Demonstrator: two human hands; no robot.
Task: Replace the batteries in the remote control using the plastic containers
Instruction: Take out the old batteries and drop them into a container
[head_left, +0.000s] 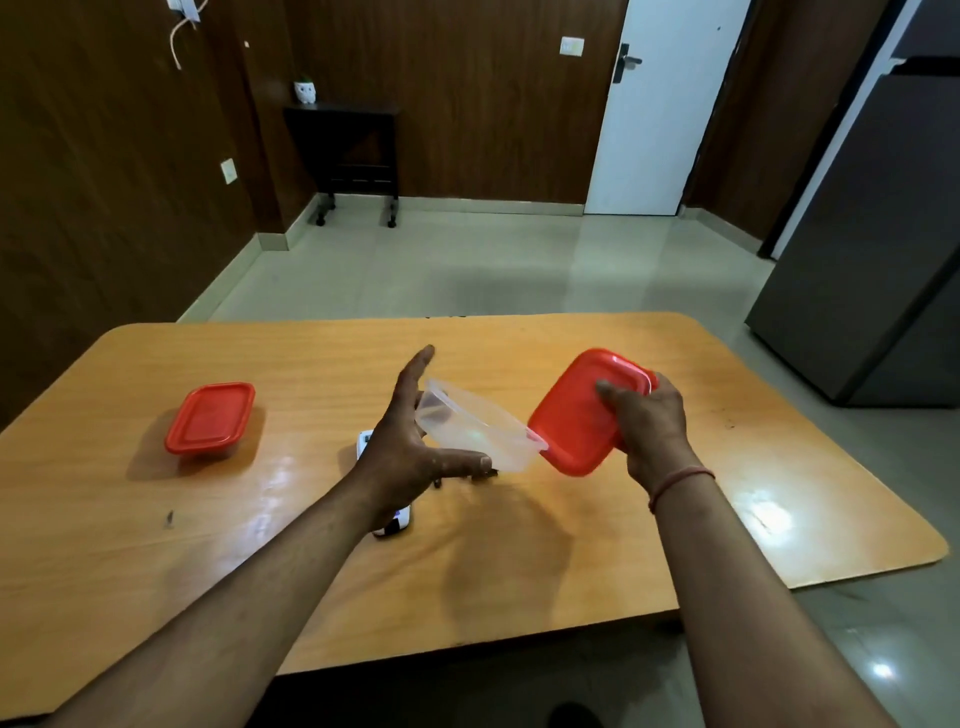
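Note:
My left hand (410, 447) holds a clear plastic container (480, 428), tilted and lifted above the wooden table (675, 519). Its red lid (576, 421) is off and tilted, gripped by my right hand (649, 421) just right of the container. A white remote control (397, 519) lies on the table under my left wrist, mostly hidden. Small dark items (485, 474) lie on the table beneath the container; they are too small to identify. A second container with a red lid (210, 421) stands closed at the table's left.
A dark mark (169, 518) shows on the table's left front. A grey fridge (872, 249) stands to the right beyond the table. A small dark rolling table (356, 150) with a white pot stands by the far wall.

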